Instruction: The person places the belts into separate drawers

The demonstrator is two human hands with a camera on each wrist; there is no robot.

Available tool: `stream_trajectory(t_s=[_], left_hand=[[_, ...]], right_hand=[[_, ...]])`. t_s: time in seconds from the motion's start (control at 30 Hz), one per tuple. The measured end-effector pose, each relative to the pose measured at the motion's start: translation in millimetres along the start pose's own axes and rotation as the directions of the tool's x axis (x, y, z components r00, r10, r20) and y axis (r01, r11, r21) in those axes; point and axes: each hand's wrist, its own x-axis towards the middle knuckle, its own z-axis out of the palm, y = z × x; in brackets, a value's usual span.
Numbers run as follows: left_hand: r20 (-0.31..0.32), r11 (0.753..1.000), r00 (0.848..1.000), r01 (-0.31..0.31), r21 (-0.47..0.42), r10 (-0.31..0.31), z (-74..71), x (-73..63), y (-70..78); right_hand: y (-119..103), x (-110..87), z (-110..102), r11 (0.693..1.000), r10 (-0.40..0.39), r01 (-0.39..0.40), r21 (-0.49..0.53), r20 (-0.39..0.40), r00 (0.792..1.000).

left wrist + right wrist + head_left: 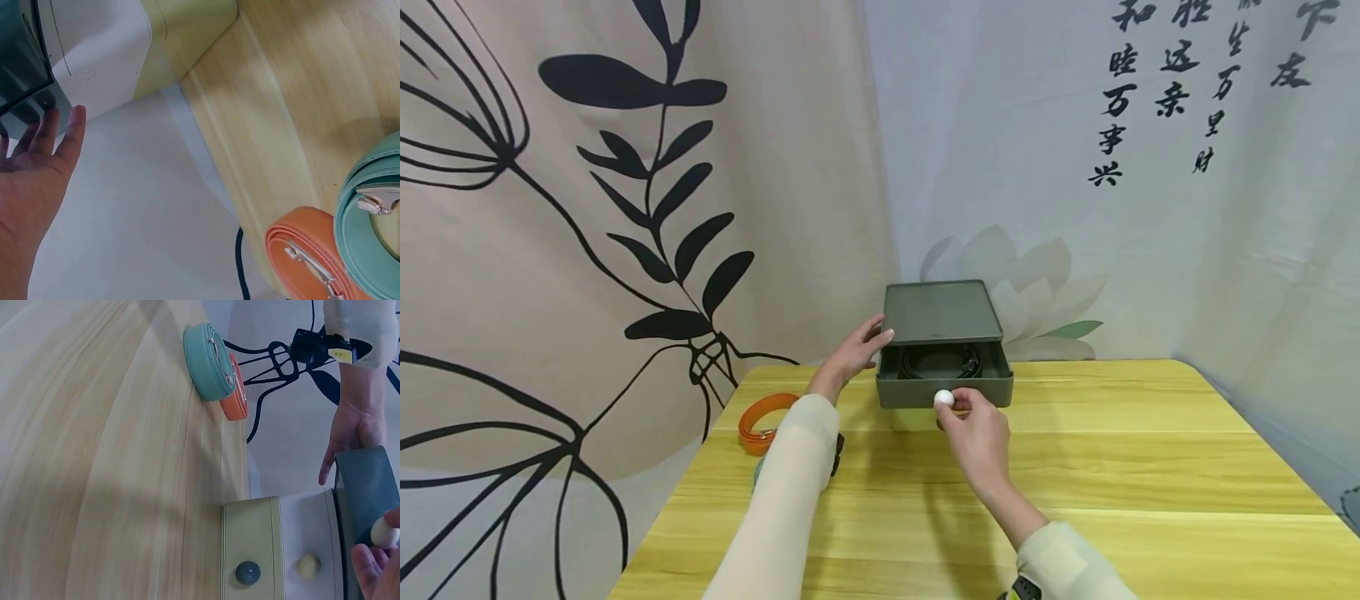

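Note:
A small chest of drawers stands at the back of the table, its dark grey-green top drawer (902, 393) pulled out. Inside the drawer lies a black coil (972, 363), partly under the chest's top (942, 312). My right hand (981, 437) pinches the round white knob (944, 398) on the drawer front; in the right wrist view its fingertips curl around the same knob (384, 534). My left hand (853, 354) is at the chest's left side, fingers extended. In the left wrist view those fingers (72, 134) reach the grey drawer's side.
Below are a white drawer with a cream knob (308, 565) and a yellow-green drawer with a dark knob (247, 572). A rolled orange belt (765, 417) and a rolled teal belt (356, 219) lie at the table's left edge. A printed curtain (805, 208) hangs behind.

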Motion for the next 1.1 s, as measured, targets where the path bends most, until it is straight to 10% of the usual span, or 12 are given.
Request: stream_trajectory(t_s=[1.1], left_hand=[[-0.003,1.000,1.000,0.021,0.006,-0.021,-1.0,-0.4,2.1]], right_hand=[[2.5,31.0,9.3,0.992,-0.083,0.085,-0.097,0.024,0.996]])
